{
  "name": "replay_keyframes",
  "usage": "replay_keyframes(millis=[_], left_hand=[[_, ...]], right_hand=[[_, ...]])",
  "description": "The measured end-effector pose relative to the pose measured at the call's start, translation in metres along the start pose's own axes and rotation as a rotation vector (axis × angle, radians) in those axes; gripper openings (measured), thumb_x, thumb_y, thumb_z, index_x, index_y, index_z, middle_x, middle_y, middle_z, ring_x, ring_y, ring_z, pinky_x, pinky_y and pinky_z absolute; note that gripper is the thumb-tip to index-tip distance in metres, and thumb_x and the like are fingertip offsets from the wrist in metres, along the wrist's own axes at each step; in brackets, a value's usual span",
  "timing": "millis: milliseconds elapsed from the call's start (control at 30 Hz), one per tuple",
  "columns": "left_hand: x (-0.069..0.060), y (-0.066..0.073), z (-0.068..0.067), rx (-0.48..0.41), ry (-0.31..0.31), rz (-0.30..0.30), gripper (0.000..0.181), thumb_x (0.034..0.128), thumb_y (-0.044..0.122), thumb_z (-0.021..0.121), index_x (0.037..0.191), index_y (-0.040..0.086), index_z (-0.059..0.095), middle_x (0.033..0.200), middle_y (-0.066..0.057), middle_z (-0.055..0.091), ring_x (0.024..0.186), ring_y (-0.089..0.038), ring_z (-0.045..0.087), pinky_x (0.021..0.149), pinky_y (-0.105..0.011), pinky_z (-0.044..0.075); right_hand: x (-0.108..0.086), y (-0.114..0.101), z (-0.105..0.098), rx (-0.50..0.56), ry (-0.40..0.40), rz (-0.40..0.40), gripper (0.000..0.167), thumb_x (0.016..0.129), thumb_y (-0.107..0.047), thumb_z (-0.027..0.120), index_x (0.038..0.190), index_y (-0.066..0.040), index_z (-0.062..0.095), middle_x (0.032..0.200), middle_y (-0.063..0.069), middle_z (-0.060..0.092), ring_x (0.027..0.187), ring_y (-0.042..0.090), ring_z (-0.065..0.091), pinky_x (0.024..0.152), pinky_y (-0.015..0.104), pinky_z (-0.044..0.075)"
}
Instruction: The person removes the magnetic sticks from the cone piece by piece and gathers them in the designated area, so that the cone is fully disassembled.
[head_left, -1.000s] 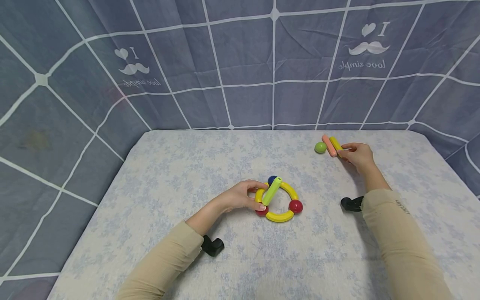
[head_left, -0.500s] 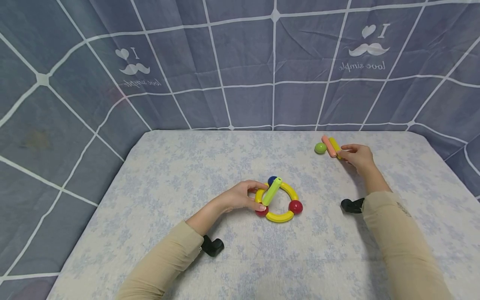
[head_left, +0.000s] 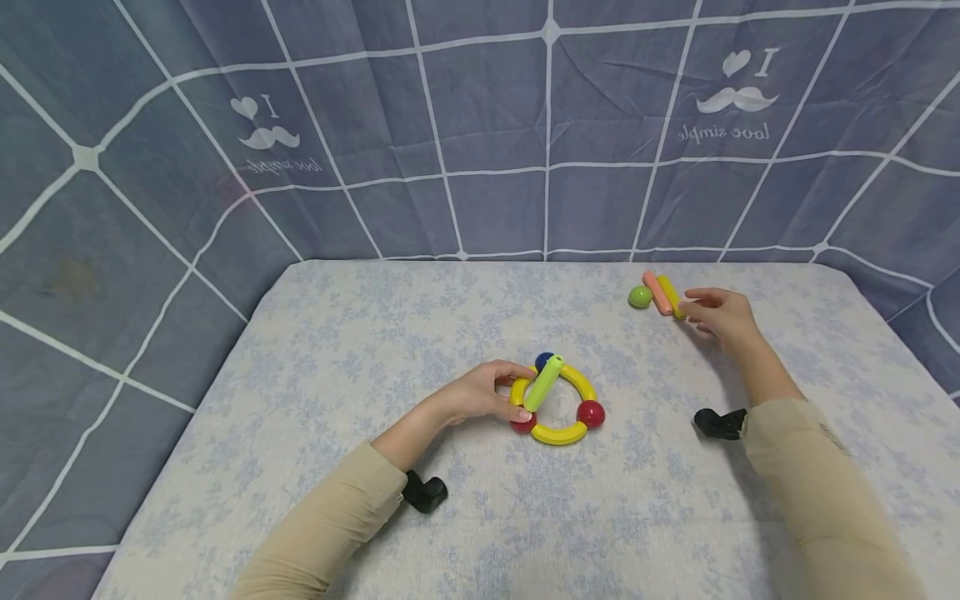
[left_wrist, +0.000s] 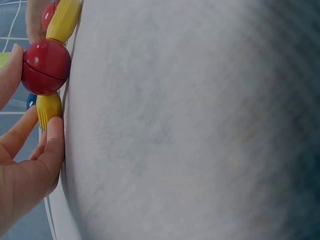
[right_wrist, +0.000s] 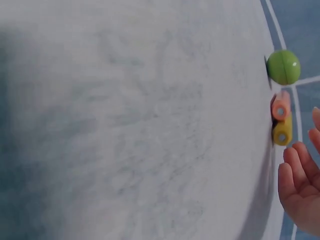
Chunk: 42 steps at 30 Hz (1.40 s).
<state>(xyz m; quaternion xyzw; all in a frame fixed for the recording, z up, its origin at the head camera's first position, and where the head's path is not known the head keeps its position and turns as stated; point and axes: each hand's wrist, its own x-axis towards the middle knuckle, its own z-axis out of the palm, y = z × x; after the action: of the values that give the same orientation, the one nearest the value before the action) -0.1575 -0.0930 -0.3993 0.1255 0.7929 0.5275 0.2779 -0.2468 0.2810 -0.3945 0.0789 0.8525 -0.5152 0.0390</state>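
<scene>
A ring of yellow curved pieces (head_left: 558, 435) joined by two red balls (head_left: 591, 413) and a blue ball (head_left: 544, 361) lies mid-table. A light green stick (head_left: 543, 383) slants over its left part. My left hand (head_left: 480, 393) grips the ring's left side, thumb at the nearer red ball (left_wrist: 46, 67), fingers at a yellow piece (left_wrist: 49, 110). At the back right my right hand (head_left: 722, 315), fingers relaxed, is beside a yellow stick (head_left: 670, 293); the right wrist view shows a gap between this hand (right_wrist: 302, 190) and the stick (right_wrist: 282, 131).
A pink stick (head_left: 657, 292) lies against the yellow one, with a green ball (head_left: 640, 297) to its left. The patterned tablecloth (head_left: 360, 333) ends at a blue-grey curtain (head_left: 495, 208). Black wrist-worn devices (head_left: 426, 493) show at both sleeves.
My right hand has come off the yellow stick and shifted slightly right, its forearm and sleeve moving right too. The left hand and the ring have stayed put.
</scene>
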Motion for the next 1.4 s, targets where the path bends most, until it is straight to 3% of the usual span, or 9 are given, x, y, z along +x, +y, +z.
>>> replay_keyframes(millis=[167, 500, 600, 667, 767, 833, 900, 1033, 1400], left_hand=[[0.001, -0.001, 0.000, 0.000, 0.002, 0.000, 0.056, 0.0731, 0.011, 0.080, 0.125, 0.012, 0.059, 0.132, -0.006, 0.044, 0.114, -0.023, 0.041, 0.094, -0.037, 0.038], [0.001, -0.001, 0.000, 0.001, -0.002, 0.009, 0.056, 0.0731, 0.011, 0.080, 0.125, 0.012, 0.059, 0.131, -0.006, 0.044, 0.113, -0.023, 0.040, 0.093, -0.036, 0.039], [0.002, -0.001, 0.000, -0.004, -0.002, 0.010, 0.056, 0.0729, 0.010, 0.080, 0.125, 0.011, 0.059, 0.130, -0.006, 0.045, 0.112, -0.023, 0.041, 0.091, -0.035, 0.040], [0.002, 0.000, 0.000, -0.008, -0.001, 0.009, 0.056, 0.0728, 0.010, 0.080, 0.125, 0.010, 0.059, 0.129, -0.006, 0.046, 0.112, -0.023, 0.041, 0.090, -0.034, 0.040], [0.002, 0.000, 0.000, -0.009, 0.000, 0.009, 0.056, 0.0728, 0.009, 0.080, 0.125, 0.009, 0.058, 0.128, -0.006, 0.047, 0.111, -0.023, 0.042, 0.090, -0.033, 0.040], [0.003, 0.000, 0.000, -0.010, 0.001, 0.006, 0.057, 0.0727, 0.009, 0.080, 0.125, 0.009, 0.058, 0.128, -0.005, 0.047, 0.111, -0.023, 0.042, 0.090, -0.033, 0.040], [0.003, 0.000, 0.000, -0.013, 0.001, 0.005, 0.057, 0.0727, 0.008, 0.080, 0.125, 0.010, 0.058, 0.128, -0.005, 0.047, 0.111, -0.023, 0.042, 0.091, -0.034, 0.040], [0.003, 0.001, 0.000, -0.022, 0.000, 0.001, 0.056, 0.0728, 0.008, 0.080, 0.125, 0.010, 0.058, 0.129, -0.005, 0.046, 0.112, -0.023, 0.041, 0.092, -0.035, 0.039], [0.002, 0.003, 0.000, -0.028, -0.013, 0.013, 0.057, 0.0734, 0.009, 0.079, 0.126, 0.008, 0.057, 0.127, -0.007, 0.048, 0.108, -0.023, 0.045, 0.087, -0.032, 0.042]], right_hand=[[-0.009, -0.007, -0.001, -0.019, -0.031, -0.087, 0.056, 0.091, -0.026, 0.061, 0.134, 0.005, 0.045, 0.083, -0.022, 0.053, 0.078, -0.003, 0.051, 0.070, 0.019, 0.048], [-0.031, -0.030, 0.013, 0.054, -0.155, -0.220, 0.050, 0.088, -0.019, 0.066, 0.126, 0.007, 0.050, 0.087, -0.021, 0.058, 0.082, -0.003, 0.054, 0.072, 0.014, 0.047], [-0.037, -0.036, 0.023, 0.043, -0.200, -0.236, 0.047, 0.087, -0.020, 0.067, 0.123, 0.006, 0.052, 0.094, -0.012, 0.061, 0.085, 0.000, 0.055, 0.074, 0.012, 0.046], [-0.042, -0.040, 0.030, 0.037, -0.241, -0.255, 0.046, 0.088, -0.018, 0.066, 0.123, 0.007, 0.051, 0.110, 0.001, 0.059, 0.086, 0.000, 0.055, 0.075, 0.012, 0.045], [-0.050, -0.045, 0.041, 0.087, -0.322, -0.272, 0.048, 0.088, -0.010, 0.064, 0.126, 0.013, 0.046, 0.147, 0.011, 0.029, 0.088, 0.000, 0.058, 0.078, 0.013, 0.047], [-0.055, -0.048, 0.049, 0.134, -0.377, -0.268, 0.048, 0.088, -0.006, 0.063, 0.126, 0.016, 0.044, 0.153, 0.011, 0.012, 0.089, 0.002, 0.060, 0.078, 0.016, 0.048], [-0.060, -0.051, 0.057, 0.169, -0.421, -0.249, 0.048, 0.087, -0.005, 0.063, 0.127, 0.016, 0.044, 0.150, 0.012, 0.022, 0.091, 0.008, 0.062, 0.079, 0.019, 0.049], [-0.070, -0.057, 0.073, 0.185, -0.500, -0.219, 0.048, 0.087, -0.007, 0.064, 0.126, 0.013, 0.045, 0.113, 0.023, 0.057, 0.094, 0.019, 0.062, 0.080, 0.025, 0.050], [-0.092, -0.065, 0.103, 0.250, -0.675, -0.211, 0.044, 0.085, -0.004, 0.066, 0.123, 0.011, 0.049, 0.102, 0.015, 0.062, 0.090, 0.024, 0.063, 0.080, 0.029, 0.051]])
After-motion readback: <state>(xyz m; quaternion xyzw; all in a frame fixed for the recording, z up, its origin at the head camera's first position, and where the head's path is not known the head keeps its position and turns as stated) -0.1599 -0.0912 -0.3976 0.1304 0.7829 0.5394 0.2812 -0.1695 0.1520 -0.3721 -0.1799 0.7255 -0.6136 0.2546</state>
